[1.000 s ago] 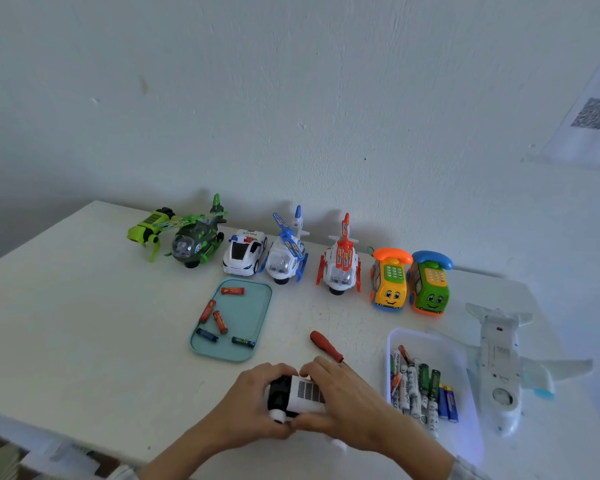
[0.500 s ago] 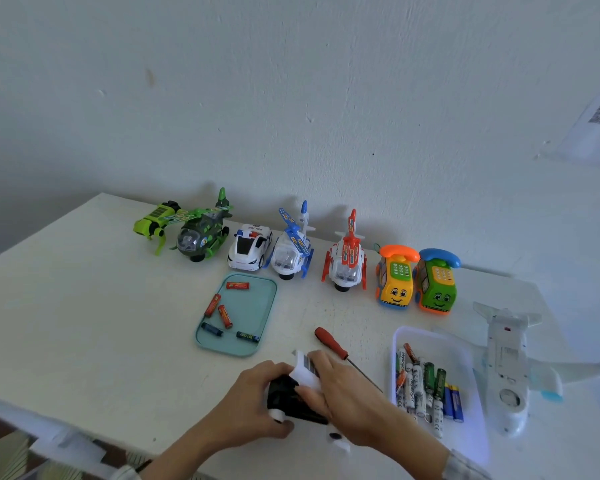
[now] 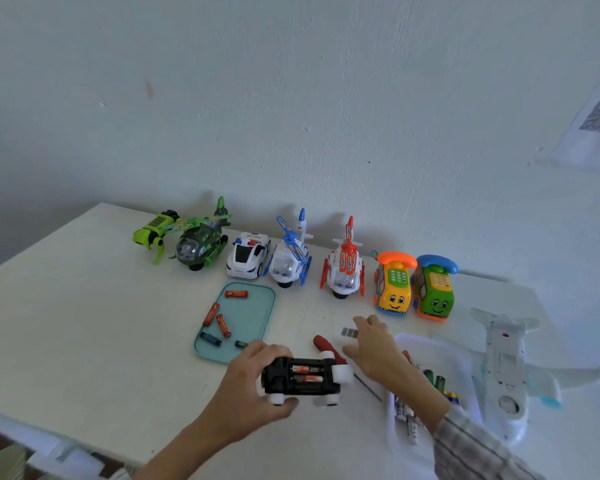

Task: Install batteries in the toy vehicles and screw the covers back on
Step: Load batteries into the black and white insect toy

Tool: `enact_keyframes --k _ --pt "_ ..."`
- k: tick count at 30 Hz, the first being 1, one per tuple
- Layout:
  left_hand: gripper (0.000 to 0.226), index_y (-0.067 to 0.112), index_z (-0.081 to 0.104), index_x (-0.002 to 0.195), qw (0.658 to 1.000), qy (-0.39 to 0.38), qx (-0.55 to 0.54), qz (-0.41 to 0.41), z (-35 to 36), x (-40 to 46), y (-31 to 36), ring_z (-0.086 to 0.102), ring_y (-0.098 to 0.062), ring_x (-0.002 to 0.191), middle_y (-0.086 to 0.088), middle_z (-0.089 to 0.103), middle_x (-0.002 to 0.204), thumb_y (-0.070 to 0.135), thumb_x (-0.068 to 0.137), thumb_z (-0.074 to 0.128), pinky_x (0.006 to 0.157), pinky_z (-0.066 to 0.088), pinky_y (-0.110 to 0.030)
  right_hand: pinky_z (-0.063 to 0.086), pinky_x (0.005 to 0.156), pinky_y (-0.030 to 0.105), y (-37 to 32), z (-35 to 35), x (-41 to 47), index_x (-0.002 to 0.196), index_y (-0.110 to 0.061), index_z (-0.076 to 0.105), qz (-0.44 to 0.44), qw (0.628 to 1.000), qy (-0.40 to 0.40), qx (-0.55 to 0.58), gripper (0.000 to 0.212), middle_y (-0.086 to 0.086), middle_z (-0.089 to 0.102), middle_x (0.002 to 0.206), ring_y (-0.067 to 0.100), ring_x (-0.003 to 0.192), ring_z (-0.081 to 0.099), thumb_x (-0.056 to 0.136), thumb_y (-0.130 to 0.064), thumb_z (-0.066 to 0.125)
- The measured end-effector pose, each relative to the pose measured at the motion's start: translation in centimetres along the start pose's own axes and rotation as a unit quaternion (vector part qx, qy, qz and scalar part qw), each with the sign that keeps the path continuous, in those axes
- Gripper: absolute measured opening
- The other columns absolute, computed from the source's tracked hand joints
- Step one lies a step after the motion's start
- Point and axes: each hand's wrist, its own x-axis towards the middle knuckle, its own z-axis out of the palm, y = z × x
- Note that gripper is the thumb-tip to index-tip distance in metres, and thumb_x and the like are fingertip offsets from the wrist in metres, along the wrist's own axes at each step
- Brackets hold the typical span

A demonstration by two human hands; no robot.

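Head view: white car (image 3: 248, 255) reads "POLICE".

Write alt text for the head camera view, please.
The left hand grips an upturned toy car with two batteries showing in its open compartment. The right hand sets the cover on the table, near a screwdriver.

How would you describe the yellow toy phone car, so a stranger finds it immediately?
Look along the row of toys by the wall. The yellow phone car is second from the right, beside the green phone car. Only it has a yellow smiling face and an orange handset.
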Motion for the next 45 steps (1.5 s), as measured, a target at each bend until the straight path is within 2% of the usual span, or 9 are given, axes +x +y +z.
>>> enact_keyframes --k 3,8,13,18,21,31,36,41,45 --pt "0.044 0.037 0.059 0.099 0.998 0.036 -0.009 0.041 -1.0 1.1 1.7 0.053 -0.012 0.081 0.013 0.052 0.086 0.03 0.061 0.08 0.07 0.04 -0.012 0.039 0.092 0.021 -0.8 -1.3 -1.7 0.128 -0.014 0.052 -0.061 0.983 0.102 0.138 0.032 -0.002 0.047 0.124 0.015 0.114 0.047 0.096 -0.018 0.052" --pt "0.041 0.026 0.061 0.101 0.989 0.087 0.016 0.117 -2.3 3.9 4.7 0.053 -0.012 0.076 0.004 0.054 0.085 0.029 0.063 0.076 0.068 0.044 -0.017 0.044 0.065 0.011 -2.0 -5.5 -6.0 0.088 -0.022 0.066 -0.029 0.875 0.212 0.435 0.022 -0.004 0.066 0.082 0.008 0.076 0.058 0.095 -0.007 0.05" --pt "0.043 0.019 0.064 0.103 0.983 0.091 0.036 0.156 -1.5 5.6 7.0 0.052 -0.005 0.076 0.004 0.05 0.086 0.036 0.065 0.077 0.07 0.038 -0.006 0.053 0.066 0.019 -3.3 -7.0 -9.2 0.098 -0.023 0.065 -0.053 0.866 0.162 0.47 0.015 -0.009 0.072 0.082 0.008 0.075 0.068 0.084 -0.019 0.069" --pt "0.044 0.024 0.059 0.108 0.977 0.073 0.062 0.193 -0.8 6.5 8.3 0.05 -0.008 0.08 0.002 0.047 0.089 0.037 0.069 0.074 0.068 0.044 -0.013 0.041 0.068 0.011 -3.5 -7.0 -9.7 0.093 -0.039 0.057 -0.021 0.891 0.266 0.368 0.03 -0.015 0.065 0.091 -0.004 0.089 0.057 0.071 -0.036 0.078" --pt "0.045 0.023 0.057 0.11 0.973 0.058 0.085 0.208 -0.5 6.9 8.7 0.049 -0.012 0.084 0.0 0.047 0.091 0.038 0.071 0.073 0.067 0.049 -0.023 0.04 0.067 0.007 -3.6 -7.2 -9.8 0.102 -0.032 0.055 -0.01 0.903 0.285 0.323 0.043 -0.016 0.058 0.103 -0.008 0.093 0.052 0.067 -0.045 0.075" --pt "0.042 0.023 0.055 0.11 0.966 0.036 0.095 0.237 -0.1 6.8 9.6 0.049 -0.015 0.083 -0.001 0.046 0.095 0.032 0.071 0.068 0.072 0.041 -0.016 0.05 0.073 0.032 -4.3 -7.6 -10.7 0.087 -0.032 0.05 0.015 0.916 0.308 0.259 0.04 -0.019 0.059 0.082 -0.002 0.073 0.057 0.055 -0.055 0.055" --pt "0.045 0.024 0.057 0.11 0.975 0.022 0.067 0.211 0.2 6.8 8.8 0.051 -0.012 0.084 0.0 0.048 0.093 0.035 0.069 0.072 0.07 0.044 -0.013 0.047 0.084 0.045 -4.0 -6.9 -10.7 0.089 -0.036 0.056 -0.013 0.911 0.331 0.244 0.034 -0.02 0.062 0.076 -0.001 0.075 0.056 0.062 -0.054 0.046" --pt "0.045 0.029 0.057 0.106 0.982 0.023 0.027 0.187 0.8 6.8 8.7 0.053 -0.005 0.078 0.004 0.049 0.09 0.042 0.066 0.072 0.066 0.042 -0.007 0.027 0.104 0.055 -2.7 -4.6 -9.9 0.104 -0.046 0.059 -0.064 0.907 0.37 0.19 0.027 -0.015 0.064 0.113 -0.01 0.113 0.044 0.081 -0.053 0.048" --pt "0.045 0.031 0.056 0.103 0.983 0.01 0.038 0.182 1.7 6.6 8.4 0.051 -0.003 0.076 0.007 0.047 0.088 0.041 0.063 0.074 0.064 0.041 -0.008 0.037 0.094 0.04 -1.4 -3.9 -9.6 0.091 -0.036 0.064 -0.112 0.899 0.391 0.164 0.017 -0.015 0.059 0.11 -0.002 0.107 0.041 0.087 -0.042 0.048"
